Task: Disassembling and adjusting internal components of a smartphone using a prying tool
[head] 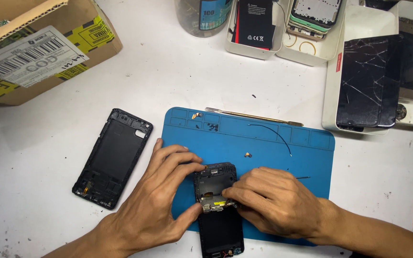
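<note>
White table (39,157) fills the frame. Cardboard box (34,43) at upper left; white trays (333,71) at upper right, one bearing a phone with a cracked screen (366,81). Blue mat (264,138) at centre, with a thin metal prying tool (254,116) along its upper edge and a black wire (276,134) below that. Black phone back cover (113,157) lies left of the mat. Opened phone (218,210) rests on the mat's lower edge, lower centre. Left hand (156,200) grasps the phone's left side, thumb and fingers around it. Right hand (268,200) pinches a small part at the phone's middle with its fingertips (228,193).
</note>
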